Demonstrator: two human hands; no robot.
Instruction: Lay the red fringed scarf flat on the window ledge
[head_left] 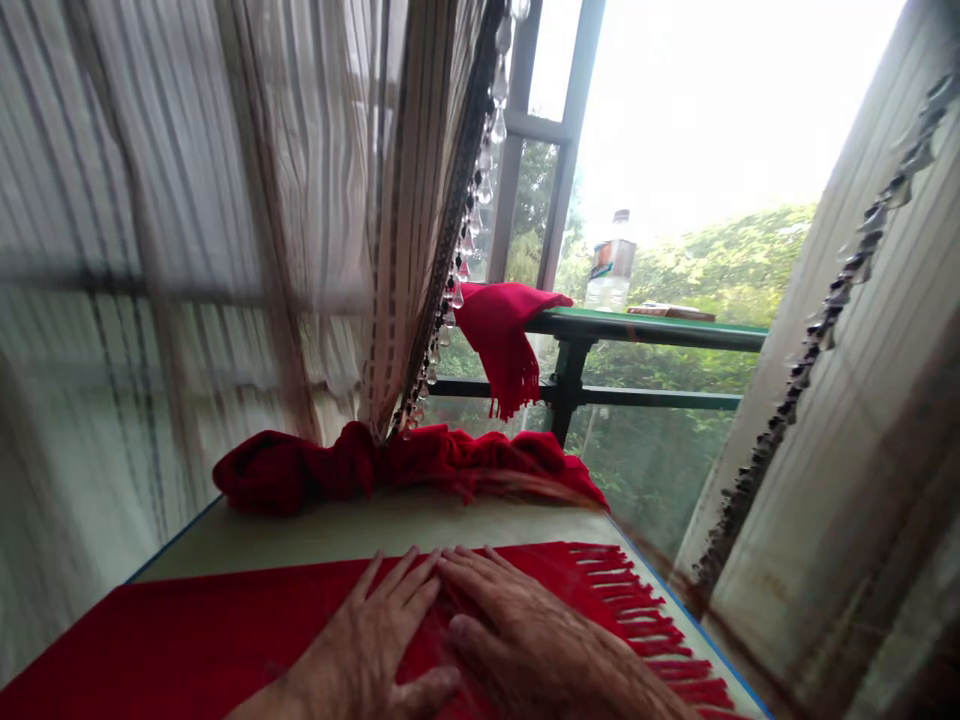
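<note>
A red scarf (217, 620) lies spread flat across the near part of the table, its fringe (645, 620) along the right end. Both hands rest palm down on it, close together near its far edge. My left hand (382, 620) has its fingers stretched out and slightly apart. My right hand (517, 620) lies beside it, fingers extended, the fingertips of the two hands almost meeting. Neither hand grips anything. Slight motion blur softens the hands.
Bunched red cloth (300, 470) lies along the table's far edge. Another red fringed scarf (510, 340) hangs over a green railing (675, 330). A plastic bottle (611, 265) and a flat item (667, 312) stand on that railing. Curtains with beaded trim (247, 200) hang on both sides.
</note>
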